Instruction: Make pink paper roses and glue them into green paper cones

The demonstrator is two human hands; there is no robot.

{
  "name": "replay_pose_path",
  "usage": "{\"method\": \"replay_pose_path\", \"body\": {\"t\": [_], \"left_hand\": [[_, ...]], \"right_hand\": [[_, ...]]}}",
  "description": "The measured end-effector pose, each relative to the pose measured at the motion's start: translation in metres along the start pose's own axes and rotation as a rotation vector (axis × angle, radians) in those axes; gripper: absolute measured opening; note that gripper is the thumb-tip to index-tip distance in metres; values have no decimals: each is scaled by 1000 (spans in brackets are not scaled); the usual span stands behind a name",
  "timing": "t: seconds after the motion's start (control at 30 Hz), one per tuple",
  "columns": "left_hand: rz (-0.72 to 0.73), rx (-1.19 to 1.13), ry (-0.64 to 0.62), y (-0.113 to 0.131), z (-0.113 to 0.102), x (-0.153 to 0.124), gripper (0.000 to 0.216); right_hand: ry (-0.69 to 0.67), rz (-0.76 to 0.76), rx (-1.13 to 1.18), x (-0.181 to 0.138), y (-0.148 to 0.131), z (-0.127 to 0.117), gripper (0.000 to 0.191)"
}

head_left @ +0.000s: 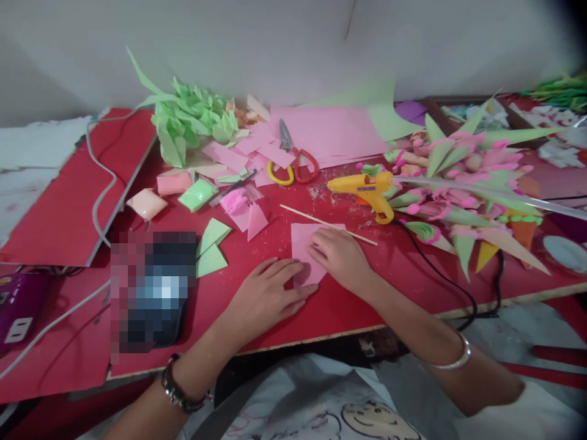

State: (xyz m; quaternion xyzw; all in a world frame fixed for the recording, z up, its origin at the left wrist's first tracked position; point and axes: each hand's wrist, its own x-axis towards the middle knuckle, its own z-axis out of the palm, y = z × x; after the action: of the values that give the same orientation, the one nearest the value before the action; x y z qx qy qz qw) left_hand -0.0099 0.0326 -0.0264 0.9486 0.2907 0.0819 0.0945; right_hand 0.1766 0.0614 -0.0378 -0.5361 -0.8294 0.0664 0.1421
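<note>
A square of pink paper point(301, 239) lies on the red table in front of me, partly hidden by my hands. My left hand point(270, 290) rests flat with its fingers spread, the fingertips at the paper's left and lower edge. On top of the sheet, my right hand point(339, 256) has its fingers curled together and pressed to the paper. Just beyond it lies a thin wooden stick point(321, 221). Farther back are a yellow glue gun point(367, 190) and scissors point(292, 160) with one yellow and one red handle loop.
Pink and green paper flowers point(463, 171) are heaped at right. Pink sheets point(325, 131) and crumpled green paper pieces point(183, 116) lie at the back. Clay packets point(198, 194), folded green paper point(213, 247) and a blurred dark device point(167, 299) are left. A black cable point(426, 256) trails rightward.
</note>
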Motion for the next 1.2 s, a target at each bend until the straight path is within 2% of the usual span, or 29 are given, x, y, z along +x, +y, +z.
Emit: {"method": "replay_pose_path", "body": {"t": [0.3, 0.57, 0.87, 1.07, 1.2], "left_hand": [[105, 125, 7, 1, -4, -10, 28], [121, 98, -100, 1, -12, -27, 29], [142, 65, -133, -3, -17, -40, 31], [31, -75, -94, 4, -24, -28, 25], [-115, -93, 18, 11, -16, -7, 24]], "right_hand": [[19, -10, 12, 0, -1, -1, 17], [24, -3, 9, 0, 0, 0, 17], [31, -5, 14, 0, 1, 0, 17], [24, -3, 1, -1, 0, 0, 17], [17, -1, -8, 0, -1, -1, 17]]}}
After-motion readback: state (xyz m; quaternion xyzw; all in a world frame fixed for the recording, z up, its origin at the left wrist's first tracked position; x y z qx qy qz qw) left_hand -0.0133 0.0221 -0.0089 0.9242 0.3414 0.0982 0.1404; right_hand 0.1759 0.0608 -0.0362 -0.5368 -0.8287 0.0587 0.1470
